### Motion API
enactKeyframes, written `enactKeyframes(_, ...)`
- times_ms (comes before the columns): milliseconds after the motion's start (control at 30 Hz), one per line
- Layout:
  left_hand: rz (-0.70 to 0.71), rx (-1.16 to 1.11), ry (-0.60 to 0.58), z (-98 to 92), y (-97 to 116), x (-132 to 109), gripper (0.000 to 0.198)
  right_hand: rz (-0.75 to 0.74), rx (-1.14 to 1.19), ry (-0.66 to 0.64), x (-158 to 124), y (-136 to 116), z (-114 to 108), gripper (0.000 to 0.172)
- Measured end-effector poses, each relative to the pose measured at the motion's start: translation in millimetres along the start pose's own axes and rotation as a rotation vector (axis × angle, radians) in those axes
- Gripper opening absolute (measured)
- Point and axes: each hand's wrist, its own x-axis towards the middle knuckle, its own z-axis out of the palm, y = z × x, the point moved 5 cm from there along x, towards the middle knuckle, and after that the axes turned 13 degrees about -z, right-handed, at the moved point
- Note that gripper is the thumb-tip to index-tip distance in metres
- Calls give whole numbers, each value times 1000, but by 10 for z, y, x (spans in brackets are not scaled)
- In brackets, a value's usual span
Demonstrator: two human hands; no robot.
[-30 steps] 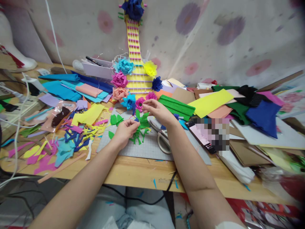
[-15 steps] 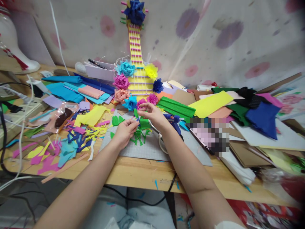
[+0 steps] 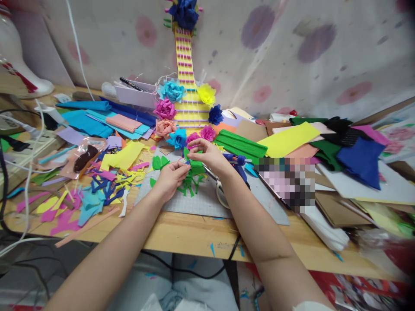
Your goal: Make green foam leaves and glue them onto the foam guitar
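Observation:
Over the grey cutting mat, my left hand is closed in a pinch; whatever it grips is hidden between the fingertips. My right hand is just above and to the right, its fingers bent together at a small green paper leaf. Beneath both hands lie green paper scraps and a folded green piece. Cut green leaves rest left of my left hand. Scissors lie partly behind my right forearm, with a blue glue gun beyond.
Behind my hands stands a yellow paper guitar with colourful paper flowers. Paper offcuts cover the left side. A green crepe-paper strip, a yellow sheet and a phone lie to the right. The wooden table edge is in front.
Both hands keep nearly the same place and pose, fingertips close together. The view has shifted very slightly; nothing is visibly picked up or let go.

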Motion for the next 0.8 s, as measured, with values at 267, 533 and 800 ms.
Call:
enactKeyframes(267, 0, 15, -14, 7, 5, -1, 26, 56, -65, -10, -26, -32, 30, 38)
enactKeyframes(533, 8, 8, -18, 15, 4, 1, 24, 50, -56, -17, -26, -38, 33, 37)
enactKeyframes(800, -17, -10, -18, 0, 3, 6, 19, 23, -43, -10, -19, -43, 27, 38)
